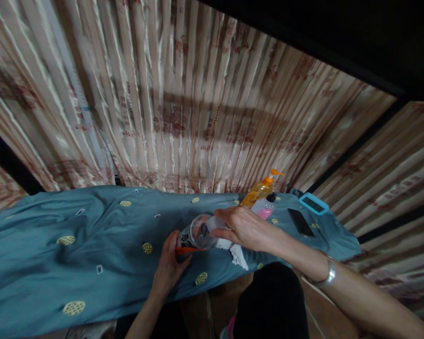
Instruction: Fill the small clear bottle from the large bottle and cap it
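My left hand (168,263) is wrapped round the side of a clear plastic cup (202,241) with a black and orange print low on its wall. The cup leans on the cloth, its round mouth facing up toward me. At the rim, my right hand (245,227) pinches a small whitish translucent piece (216,223) between thumb and fingers, partly over the opening. The fingers hide much of that piece, so its exact kind is unclear. Below my right hand lies a crumpled white tissue (238,256), touching or very near the cup.
Behind my right hand are an orange pump bottle (257,192) and a small clear bottle (265,207) with a black cap and pink contents. Further right lie a dark phone (300,222) and a blue-framed device (314,204). A teal patterned cloth (109,235) covers the surface; curtains (183,103) hang behind.
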The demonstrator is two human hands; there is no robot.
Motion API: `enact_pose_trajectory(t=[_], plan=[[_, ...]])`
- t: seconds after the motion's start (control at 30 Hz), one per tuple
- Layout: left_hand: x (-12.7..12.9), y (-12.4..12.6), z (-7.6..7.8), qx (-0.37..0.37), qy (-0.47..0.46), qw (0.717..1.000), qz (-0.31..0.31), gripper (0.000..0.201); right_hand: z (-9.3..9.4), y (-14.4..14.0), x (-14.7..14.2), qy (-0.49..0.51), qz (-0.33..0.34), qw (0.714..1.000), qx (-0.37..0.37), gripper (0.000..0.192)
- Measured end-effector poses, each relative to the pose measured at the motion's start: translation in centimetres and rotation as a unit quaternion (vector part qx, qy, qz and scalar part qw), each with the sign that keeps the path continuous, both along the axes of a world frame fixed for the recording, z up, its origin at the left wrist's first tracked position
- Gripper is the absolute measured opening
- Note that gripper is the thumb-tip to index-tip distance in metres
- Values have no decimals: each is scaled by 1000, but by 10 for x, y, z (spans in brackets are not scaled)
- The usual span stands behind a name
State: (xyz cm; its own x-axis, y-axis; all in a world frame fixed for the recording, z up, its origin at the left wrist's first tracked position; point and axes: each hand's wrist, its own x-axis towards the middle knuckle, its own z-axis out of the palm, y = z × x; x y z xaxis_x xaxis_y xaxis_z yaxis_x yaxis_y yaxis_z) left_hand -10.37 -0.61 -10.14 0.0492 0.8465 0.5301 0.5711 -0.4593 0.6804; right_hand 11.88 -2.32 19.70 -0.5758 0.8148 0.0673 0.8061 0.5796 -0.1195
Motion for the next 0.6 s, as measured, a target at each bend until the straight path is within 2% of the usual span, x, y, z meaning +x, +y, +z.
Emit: enact_pose_trajectory(t=[0.2,0.37,0.47,0.6], plan=[[0,2,-1,-4,-10,1000,0,72,2,0,-17,-50,-85,995,2,37],[1,3,2,-6,-8,1000,5,72,-1,13,-18,-70,-134,988,11,45],[1,4,4,-3,-5,1000,12,72,-2,18,-14,-71,-138,988,23,44],[2,4,8,-12,-3,1000,15,73,-4,18,-12,-37,-110,993,28,32]])
